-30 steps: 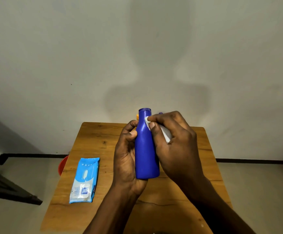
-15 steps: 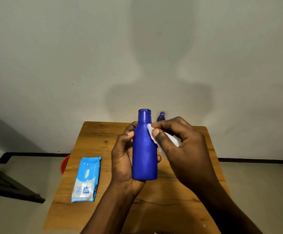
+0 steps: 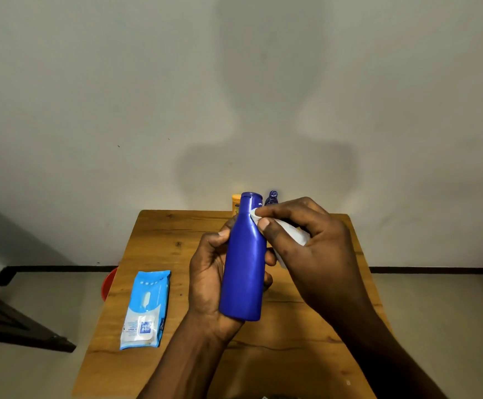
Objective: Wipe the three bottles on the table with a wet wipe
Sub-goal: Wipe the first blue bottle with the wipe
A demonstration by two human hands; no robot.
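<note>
My left hand (image 3: 208, 272) grips a blue bottle (image 3: 244, 263) upright above the wooden table (image 3: 154, 234), fingers wrapped round its body. My right hand (image 3: 309, 249) pinches a white wet wipe (image 3: 293, 233) and presses its tip against the bottle's shoulder just below the neck. Behind the blue bottle, at the table's far edge, stand an orange bottle (image 3: 236, 204) and a dark blue bottle (image 3: 272, 197); only their tops show.
A light-blue pack of wet wipes (image 3: 145, 308) lies flat on the table's left side. A red object (image 3: 108, 286) peeks out below the table's left edge. A plain wall rises right behind the table.
The blue bottle has tilted slightly, its top leaning right. My right hand with the wipe slid down from the neck, then back up to the shoulder.
</note>
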